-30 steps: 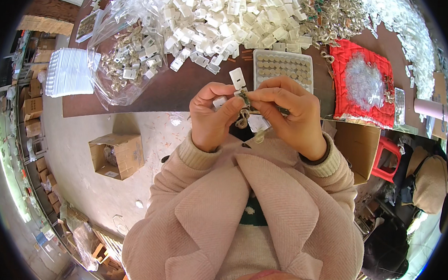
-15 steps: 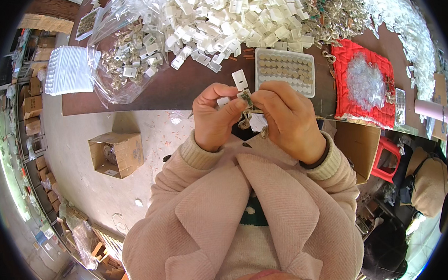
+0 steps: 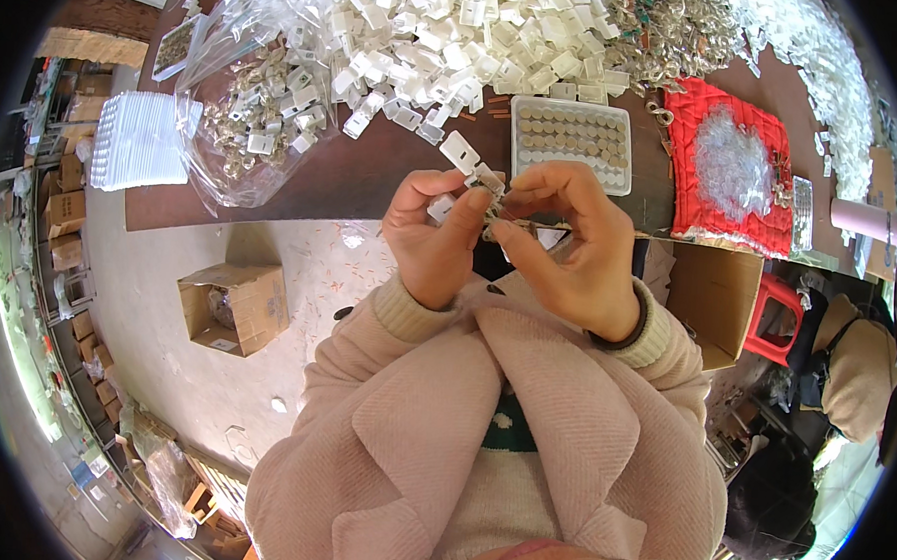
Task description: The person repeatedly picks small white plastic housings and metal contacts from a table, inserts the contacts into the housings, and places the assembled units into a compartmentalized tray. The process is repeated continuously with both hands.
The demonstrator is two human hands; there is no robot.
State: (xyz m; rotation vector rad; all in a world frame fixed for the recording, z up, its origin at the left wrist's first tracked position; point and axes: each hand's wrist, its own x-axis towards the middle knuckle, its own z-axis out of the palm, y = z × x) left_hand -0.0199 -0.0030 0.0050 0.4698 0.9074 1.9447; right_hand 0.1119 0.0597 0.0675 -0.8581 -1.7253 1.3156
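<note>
In front of my chest, my left hand (image 3: 432, 239) is closed on a small white plastic case (image 3: 460, 152), which sticks up beyond the fingertips with its parts opened out. Another white piece (image 3: 441, 208) shows between the fingers of this hand. My right hand (image 3: 581, 261) meets it from the other side, thumb and forefinger bent in at the lower end of the case. What those fingertips pinch is small and partly hidden. Past the hands, on the brown table (image 3: 373, 182), stands a clear tray (image 3: 618, 183) with rows of round, coin-like cells.
White plastic cases (image 3: 429, 49) lie heaped at the back. To the left are a clear bag (image 3: 199, 149) of metal clasps and cases, and stacked white trays (image 3: 142, 139). A red cloth (image 3: 736, 231) bears clear plastic bits. Cardboard boxes (image 3: 257, 307) stand below the table.
The white case has tilted further left and turned in my left hand. My right fingers have spread and shifted slightly, the thumb now stretched toward the case's lower end.
</note>
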